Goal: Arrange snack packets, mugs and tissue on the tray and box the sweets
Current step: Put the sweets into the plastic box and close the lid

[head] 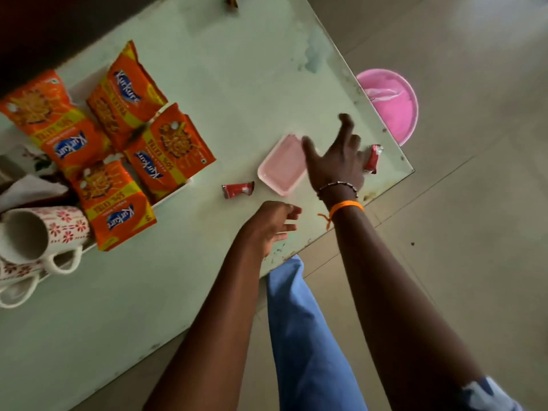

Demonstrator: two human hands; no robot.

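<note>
Several orange snack packets (130, 134) lie on a white tray (175, 192) at the left, beside patterned mugs (38, 232) and a white tissue (29, 189). A small pink box (281, 166) sits open on the table. One red-wrapped sweet (238, 189) lies left of the box, another red sweet (373, 158) to its right near the table edge. My right hand (335, 161) hovers with spread fingers over the box's right end, empty. My left hand (272, 223) is below the box, fingers loosely curled, holding nothing.
The pale green table (237, 69) ends in a corner just right of the sweets. A pink bucket (391, 105) stands on the floor beyond that edge. A small brown object (232, 1) lies at the table's far side.
</note>
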